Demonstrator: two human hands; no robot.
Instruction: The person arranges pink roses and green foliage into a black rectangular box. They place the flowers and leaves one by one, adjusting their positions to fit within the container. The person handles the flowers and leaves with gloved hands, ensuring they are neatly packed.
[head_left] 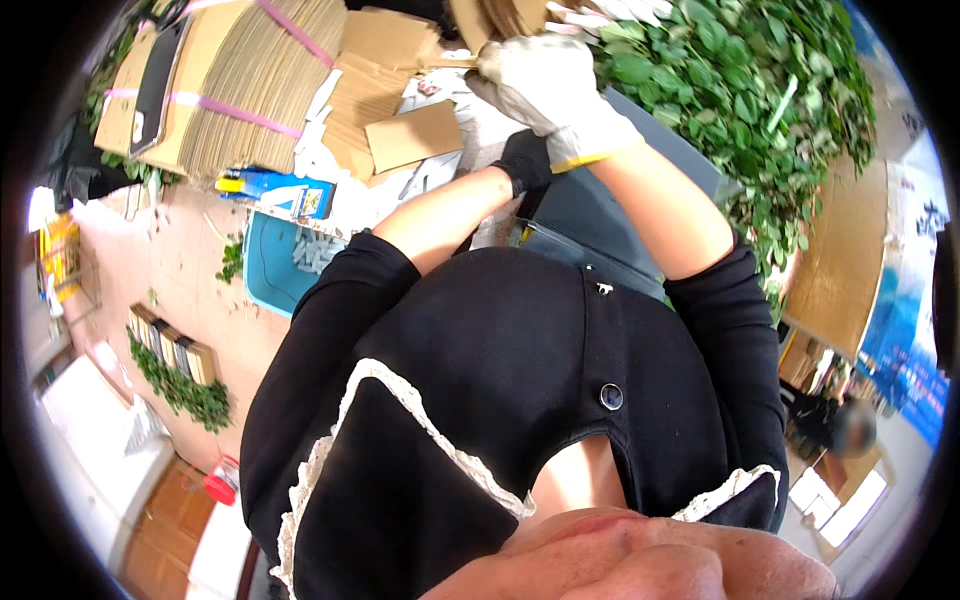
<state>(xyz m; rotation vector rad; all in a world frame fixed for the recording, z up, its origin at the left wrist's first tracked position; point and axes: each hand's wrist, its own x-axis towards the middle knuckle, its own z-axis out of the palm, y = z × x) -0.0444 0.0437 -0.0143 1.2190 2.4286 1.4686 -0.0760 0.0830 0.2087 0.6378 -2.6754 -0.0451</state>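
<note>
My right hand [550,85], in a white glove with a yellow cuff edge, is curled closed over the work surface. A thin tan piece [452,62] shows beside its fingertips; whether they hold it is unclear. Just below it is my left hand [525,162], in a black glove, its fingers mostly hidden behind the white glove. Left of both hands lies a small cardboard sheet [415,136] among white paper scraps. Under my right forearm sits a dark grey box-like surface [590,215]. A large heap of green leafy stems [720,75] lies to the right.
At the far left stands a stack of cardboard sheets [250,80] bound with pink straps, a dark phone-like slab [158,85] on it. A blue box [300,194] lies nearer, above a light-blue bin [268,262] holding white scraps. Another person [830,420] is at the right.
</note>
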